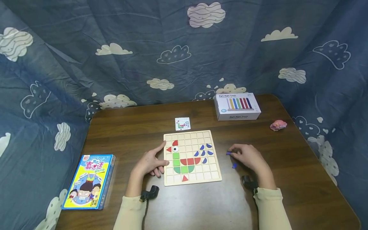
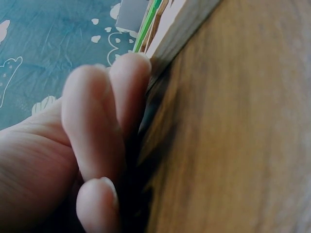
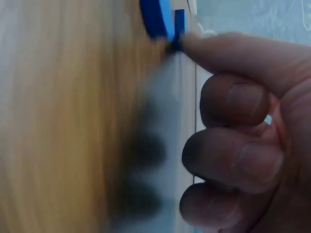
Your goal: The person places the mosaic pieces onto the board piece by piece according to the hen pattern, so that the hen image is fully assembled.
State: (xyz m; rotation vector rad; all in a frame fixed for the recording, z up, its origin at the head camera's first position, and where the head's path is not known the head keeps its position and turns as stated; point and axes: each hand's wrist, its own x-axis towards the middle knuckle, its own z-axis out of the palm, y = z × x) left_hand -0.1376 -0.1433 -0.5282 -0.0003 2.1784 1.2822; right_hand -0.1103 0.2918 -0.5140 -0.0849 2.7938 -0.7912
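Note:
A square wooden grid board point(image 1: 201, 135) lies on the table, bearing a bird-like figure of red, green and blue pieces. My left hand point(image 1: 149, 163) rests against its left edge, thumb and index finger touching it; in the left wrist view the other fingers point(image 2: 92, 126) are bent beside the board's side. To the right of the board, my right hand point(image 1: 248, 156) pinches a small blue rounded piece point(image 1: 228, 153) at its fingertips, low over the table. A second blue piece point(image 1: 234, 165) lies just nearer to me. Above the board sits a pattern card point(image 1: 182, 124).
A white box with a bead-rack picture point(image 1: 237, 107) stands at the back right. Farther right is a pink ornament point(image 1: 278, 125). A blue-and-yellow boxed game point(image 1: 87, 182) lies at the left. Behind the table hangs a cloud-patterned cloth point(image 1: 138, 76).

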